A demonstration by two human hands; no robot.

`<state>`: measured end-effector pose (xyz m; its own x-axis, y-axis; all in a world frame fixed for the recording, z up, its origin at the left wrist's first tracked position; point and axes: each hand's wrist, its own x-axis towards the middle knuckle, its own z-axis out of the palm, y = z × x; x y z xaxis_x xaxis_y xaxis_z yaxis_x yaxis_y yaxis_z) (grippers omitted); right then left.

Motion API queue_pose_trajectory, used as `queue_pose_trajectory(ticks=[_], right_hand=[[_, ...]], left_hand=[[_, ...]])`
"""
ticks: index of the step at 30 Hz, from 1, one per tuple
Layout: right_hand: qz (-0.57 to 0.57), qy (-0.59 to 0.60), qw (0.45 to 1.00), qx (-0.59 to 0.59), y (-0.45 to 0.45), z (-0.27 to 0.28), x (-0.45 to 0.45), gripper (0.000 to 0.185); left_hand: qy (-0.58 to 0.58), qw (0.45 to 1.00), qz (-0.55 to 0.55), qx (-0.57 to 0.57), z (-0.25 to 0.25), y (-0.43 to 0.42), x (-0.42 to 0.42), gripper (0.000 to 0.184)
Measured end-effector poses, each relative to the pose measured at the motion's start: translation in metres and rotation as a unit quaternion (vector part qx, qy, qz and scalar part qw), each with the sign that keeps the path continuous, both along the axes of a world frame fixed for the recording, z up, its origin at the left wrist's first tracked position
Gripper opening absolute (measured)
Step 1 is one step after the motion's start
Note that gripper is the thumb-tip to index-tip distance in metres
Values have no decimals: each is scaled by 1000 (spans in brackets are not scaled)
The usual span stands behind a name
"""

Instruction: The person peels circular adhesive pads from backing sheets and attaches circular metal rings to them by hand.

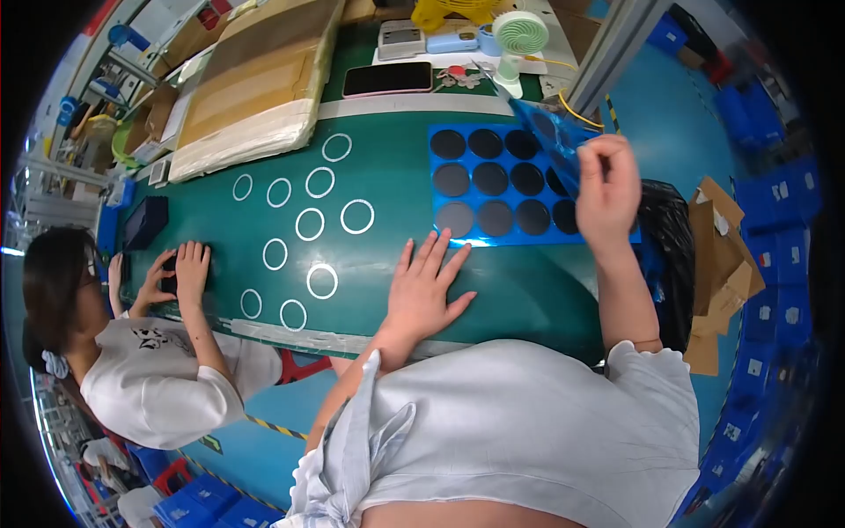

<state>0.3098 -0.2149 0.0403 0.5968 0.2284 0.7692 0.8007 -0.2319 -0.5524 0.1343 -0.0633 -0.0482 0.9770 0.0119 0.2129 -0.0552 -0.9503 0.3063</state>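
Touching the sheet: with my left hand [426,290], flat, palm down; its fingers are spread wide, their tips at the lower left corner of the blue sheet [469,161]. It grips nothing.
Pinching: with my right hand [609,189], above the right part of the sheet; the fingers are curled narrow, and thumb and finger hold a blue film [559,132].
Film: it stands up, bent, and hides some discs behind it; whether it is joined to the sheet I cannot tell.
Sheet: it lies on the green table [387,158], in front of me and to the right, and bears dark round discs [494,218] in three rows.
Rings: to the left of the sheet, thin white rings [309,223] are scattered over the table, apart from each other.
Co-worker: at my left sits a person in a white shirt [158,383], both hands at a dark object too small to tell.
Far side of table: a wrapped flat stack [255,97], a phone [387,79] with dark screen, keys [459,77], and a pale green fan [519,35].
Right, beyond the table: a black bag [671,255], opened cardboard [726,264], then blue bins [779,264].
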Motion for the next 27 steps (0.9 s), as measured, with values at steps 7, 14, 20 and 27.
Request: queue_pose_trajectory(ticks=[7,14,20,27], right_hand=[[-6,10,995,96,-42,6,-10,4],[-51,11,987,151,-72,1,-30,6],[-133,2,950,282,-98,21,-31,4],[-167,-21,955,243,-127,49,-13,6]], left_hand=[[-31,995,-86,26,22,5,59,52],[19,980,-174,96,5,-59,133,51],[17,978,-187,93,-3,-66,132,50],[27,979,-180,91,-5,-67,131,50]])
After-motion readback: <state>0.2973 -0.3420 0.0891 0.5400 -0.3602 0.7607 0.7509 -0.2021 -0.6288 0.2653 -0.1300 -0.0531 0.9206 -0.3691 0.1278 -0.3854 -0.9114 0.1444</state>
